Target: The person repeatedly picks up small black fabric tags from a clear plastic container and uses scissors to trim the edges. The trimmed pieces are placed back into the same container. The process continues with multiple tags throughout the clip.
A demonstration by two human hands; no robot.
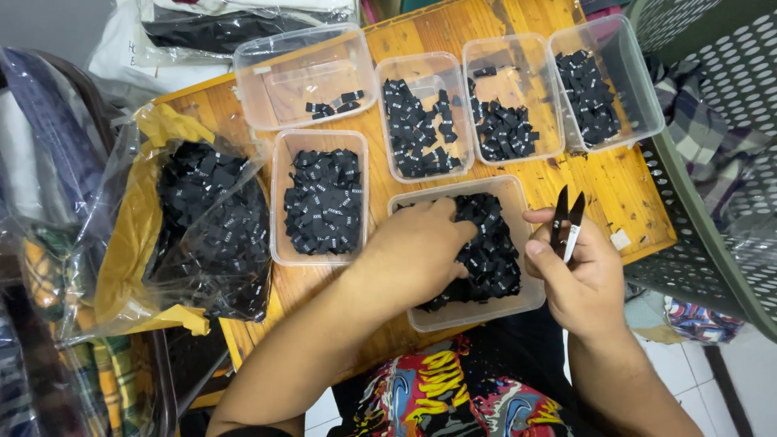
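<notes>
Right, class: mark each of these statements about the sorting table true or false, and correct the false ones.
1. The left hand reaches into a clear tub of black labels. True.
2. The right hand holds a roll of tape. False: it holds small black thread snips, blades pointing up.
3. Four clear tubs stand along the far edge of the wooden table. True.
4. The far-left tub is the fullest. False: it holds only a few labels.
5. A plastic bag of black labels lies at the table's left. True.
</notes>
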